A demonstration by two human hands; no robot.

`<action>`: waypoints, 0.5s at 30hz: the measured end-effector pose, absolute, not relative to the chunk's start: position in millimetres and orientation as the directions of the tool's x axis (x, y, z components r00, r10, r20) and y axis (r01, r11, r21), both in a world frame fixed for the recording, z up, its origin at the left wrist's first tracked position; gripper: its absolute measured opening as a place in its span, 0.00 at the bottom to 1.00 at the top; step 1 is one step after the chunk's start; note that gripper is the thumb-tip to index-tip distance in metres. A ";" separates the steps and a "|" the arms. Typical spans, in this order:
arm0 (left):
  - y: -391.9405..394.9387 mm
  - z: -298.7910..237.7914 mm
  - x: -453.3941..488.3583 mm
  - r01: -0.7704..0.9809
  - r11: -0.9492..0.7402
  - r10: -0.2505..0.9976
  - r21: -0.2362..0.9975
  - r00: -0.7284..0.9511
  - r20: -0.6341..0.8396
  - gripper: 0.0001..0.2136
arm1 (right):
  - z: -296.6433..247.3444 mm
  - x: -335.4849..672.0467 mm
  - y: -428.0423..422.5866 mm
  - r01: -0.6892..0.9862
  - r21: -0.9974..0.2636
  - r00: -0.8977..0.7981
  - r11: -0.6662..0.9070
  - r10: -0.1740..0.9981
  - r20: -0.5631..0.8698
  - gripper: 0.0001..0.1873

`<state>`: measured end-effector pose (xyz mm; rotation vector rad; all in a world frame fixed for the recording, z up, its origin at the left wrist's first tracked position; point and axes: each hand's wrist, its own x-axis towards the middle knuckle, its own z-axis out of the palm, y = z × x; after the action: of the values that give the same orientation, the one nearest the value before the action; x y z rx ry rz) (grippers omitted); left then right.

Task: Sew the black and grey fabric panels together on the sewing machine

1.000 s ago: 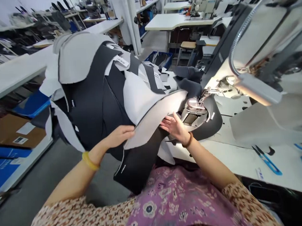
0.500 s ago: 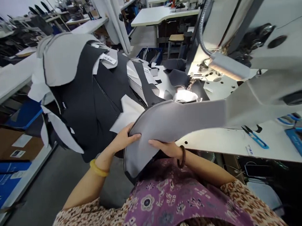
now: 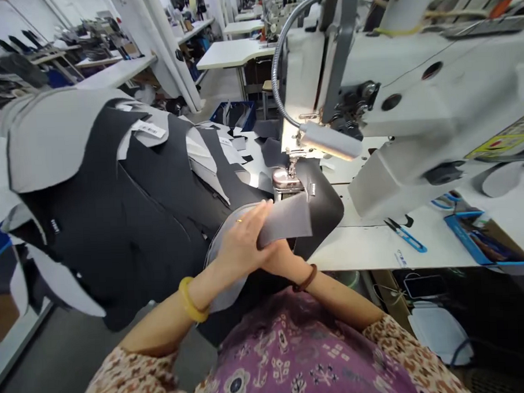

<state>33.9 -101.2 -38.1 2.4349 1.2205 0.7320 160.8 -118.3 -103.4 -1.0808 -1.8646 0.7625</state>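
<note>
My left hand (image 3: pixel 242 241) lies over a grey, black-backed fabric piece (image 3: pixel 289 218), fingers closed on its narrow strip. Just below it, my right hand (image 3: pixel 284 260) grips the same piece from the near side, its fingers partly hidden. The strip's free end points toward the sewing machine's presser foot and needle (image 3: pixel 292 166), apart from my hands. A black panel with a small white label (image 3: pixel 312 189) lies beside the needle; whether it joins the piece I hold, I cannot tell.
A large heap of black and grey cut panels (image 3: pixel 158 207) fills the left. The sewing machine (image 3: pixel 414 91) with its lit lamp (image 3: pixel 331 140) stands at the right. Blue thread snips (image 3: pixel 407 236) and a blue box of small tools (image 3: pixel 485 239) lie on the white table (image 3: pixel 355 250).
The grey piece has been turned and gathered between my hands. My left hand has moved right, over the strip, close to my right hand. The view has swung right.
</note>
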 end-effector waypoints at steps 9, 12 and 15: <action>-71.9 -18.9 38.2 0.616 -0.619 0.785 0.487 0.485 0.386 0.16 | -96.4 195.5 -77.7 0.460 -0.857 0.132 0.231 0.937 0.323 0.23; -66.4 -11.0 29.7 0.620 -0.655 0.752 0.432 0.479 0.453 0.16 | -96.0 189.4 -73.4 0.331 -0.942 0.136 0.060 0.985 0.110 0.10; -61.1 -14.6 19.8 0.651 -0.679 0.703 0.340 0.443 0.556 0.17 | -101.7 177.6 -79.2 0.328 -0.944 0.168 0.030 0.982 0.089 0.16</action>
<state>19.8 -61.1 -14.6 2.6034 1.2238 1.0605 177.6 -79.2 -101.7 -1.4785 -1.3305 0.8538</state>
